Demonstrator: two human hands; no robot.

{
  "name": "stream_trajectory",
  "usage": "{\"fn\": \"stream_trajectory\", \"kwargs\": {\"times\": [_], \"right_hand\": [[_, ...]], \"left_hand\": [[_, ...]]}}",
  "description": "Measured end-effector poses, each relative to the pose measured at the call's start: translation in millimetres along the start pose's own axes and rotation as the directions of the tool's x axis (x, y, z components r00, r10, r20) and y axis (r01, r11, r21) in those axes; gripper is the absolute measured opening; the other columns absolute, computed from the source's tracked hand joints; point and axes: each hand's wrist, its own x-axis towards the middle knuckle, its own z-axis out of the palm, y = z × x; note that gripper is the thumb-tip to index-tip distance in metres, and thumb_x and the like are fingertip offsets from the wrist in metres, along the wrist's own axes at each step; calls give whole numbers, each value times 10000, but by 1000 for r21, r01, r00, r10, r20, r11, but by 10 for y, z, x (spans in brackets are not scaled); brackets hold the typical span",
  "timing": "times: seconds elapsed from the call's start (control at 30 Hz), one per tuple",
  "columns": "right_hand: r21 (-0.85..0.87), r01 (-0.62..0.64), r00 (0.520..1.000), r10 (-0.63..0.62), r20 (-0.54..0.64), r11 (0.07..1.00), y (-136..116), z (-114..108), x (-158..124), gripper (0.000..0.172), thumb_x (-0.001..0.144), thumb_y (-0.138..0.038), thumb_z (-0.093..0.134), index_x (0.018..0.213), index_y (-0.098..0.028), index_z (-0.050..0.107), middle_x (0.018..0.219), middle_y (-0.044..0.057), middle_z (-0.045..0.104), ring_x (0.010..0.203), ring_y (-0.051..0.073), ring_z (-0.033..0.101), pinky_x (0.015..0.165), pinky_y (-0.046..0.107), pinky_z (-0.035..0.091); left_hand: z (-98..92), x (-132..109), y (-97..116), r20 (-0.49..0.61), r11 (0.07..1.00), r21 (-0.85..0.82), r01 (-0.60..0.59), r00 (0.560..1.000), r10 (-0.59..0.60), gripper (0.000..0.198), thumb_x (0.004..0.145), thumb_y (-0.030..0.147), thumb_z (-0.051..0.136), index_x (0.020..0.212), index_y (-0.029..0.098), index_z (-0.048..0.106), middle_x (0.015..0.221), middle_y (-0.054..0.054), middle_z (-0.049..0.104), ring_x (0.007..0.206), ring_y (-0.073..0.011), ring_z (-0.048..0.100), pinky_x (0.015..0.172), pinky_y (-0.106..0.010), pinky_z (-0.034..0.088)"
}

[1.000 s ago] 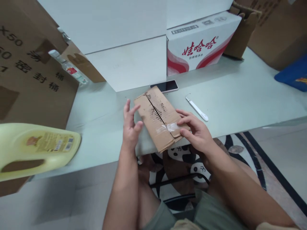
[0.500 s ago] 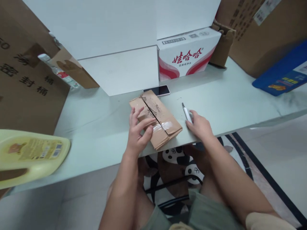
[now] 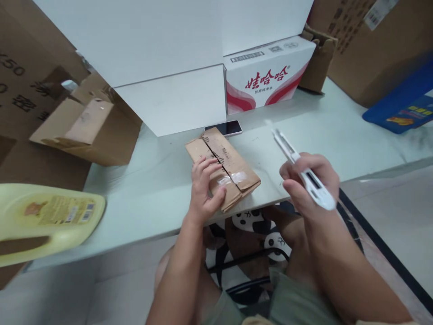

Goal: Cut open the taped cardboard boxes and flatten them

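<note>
A small brown cardboard box [image 3: 233,155] lies at an angle on the table near its front edge, with clear tape across its seam. My left hand [image 3: 206,185] rests over the box's left side, fingers spread on the top and thumb near the taped end. To the right of the box, my right hand [image 3: 313,180] is raised and closed around a white utility knife [image 3: 316,187]. The knife points up and to the left, away from the box; its tip is blurred.
Behind the box lies a phone [image 3: 233,128]. White and red cartons [image 3: 267,88] stand along the back. An open brown carton [image 3: 108,135] and a yellow jug [image 3: 67,216] are on the left; a blue package [image 3: 399,110] is on the right.
My right hand has lifted the utility knife off the tabletop, toward me. My left fingers have settled flatter on the box. The left carton shows larger, mostly hiding a bottle.
</note>
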Motion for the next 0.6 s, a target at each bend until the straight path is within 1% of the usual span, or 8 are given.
{"fn": "stream_trajectory", "kwargs": {"times": [0.07,0.1,0.13,0.2,0.27,0.33,0.47,0.6], "right_hand": [[-57,51,999,-51,-3,997,-114,39,-54,123,896,-381,629,921,-262,652,705,12,609,578,162,552,534,311,459],[-84,66,997,-63,34,994,-163,61,-71,107,916,-345,596,923,-263,664,700,12,621,559,156,550,514,304,445],[-110,82,993,-72,91,991,-205,85,-80,103,921,-295,577,932,-266,675,696,6,634,545,149,555,503,295,438],[-150,142,969,-107,223,978,-267,128,-79,137,888,-191,571,922,-266,681,684,-12,653,515,130,560,494,276,435],[-173,219,940,-160,300,960,-300,158,-64,165,847,-130,565,872,-256,669,683,-20,669,485,115,554,497,269,446],[-191,244,933,-177,313,951,-311,170,-53,170,829,-119,563,849,-257,661,681,-15,678,475,122,557,497,278,457],[-212,196,935,-117,336,958,-307,178,-44,172,842,-158,547,836,-283,666,644,-6,682,468,151,575,493,299,483],[-241,211,916,-106,387,947,-304,240,-18,162,829,-153,542,804,-245,674,621,-23,680,437,110,548,498,253,479]], "left_hand": [[18,-6,4,-15,1000,-16,-2,1000,2,398,926,409,527,1287,242,521,1357,-121,564,1365,-295,467,1206,-566,311],[27,-11,5,-19,1000,-23,6,1000,-6,403,930,425,516,1289,243,512,1363,-125,555,1371,-302,461,1205,-569,308],[35,-17,6,-22,999,-28,19,1000,-20,409,933,444,505,1290,245,506,1368,-127,548,1377,-310,454,1206,-575,302],[50,-30,8,-35,998,-47,47,998,-48,409,939,471,486,1283,250,502,1372,-128,539,1387,-318,441,1211,-582,289],[60,-42,8,-49,995,-76,62,997,-66,394,941,479,482,1266,258,509,1382,-120,529,1397,-316,426,1222,-579,270],[66,-51,6,-54,993,-96,66,996,-72,383,943,482,478,1255,265,516,1394,-113,521,1409,-314,412,1231,-575,253],[77,-61,-9,-50,993,-82,87,995,-91,394,945,508,455,1255,274,519,1404,-105,517,1419,-314,406,1237,-575,247],[82,-64,-21,-58,994,-89,68,996,-73,402,945,518,462,1261,276,516,1395,-101,514,1420,-312,400,1236,-567,251]]}}
